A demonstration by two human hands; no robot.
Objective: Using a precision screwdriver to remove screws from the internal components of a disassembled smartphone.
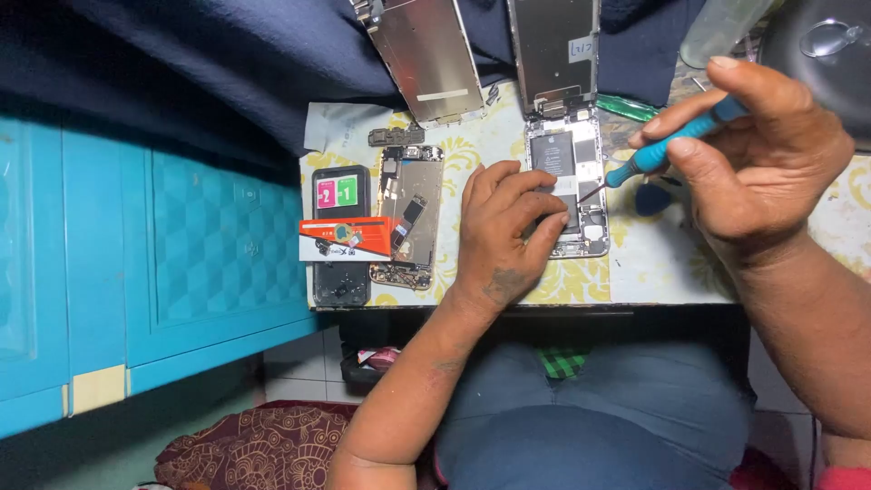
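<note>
Two hands work over an opened smartphone (570, 181) lying on the patterned surface (653, 263), its lifted screen (555, 50) propped at the far end. The left hand (508, 227) presses flat on the phone's lower half, fingers together, gripping nothing. The right hand (758, 150) is closed around a blue screwdriver (667, 150), tip touching the board beside the battery. A slip could gouge the board or puncture the battery; a loosened screw could roll off the surface's near edge.
</note>
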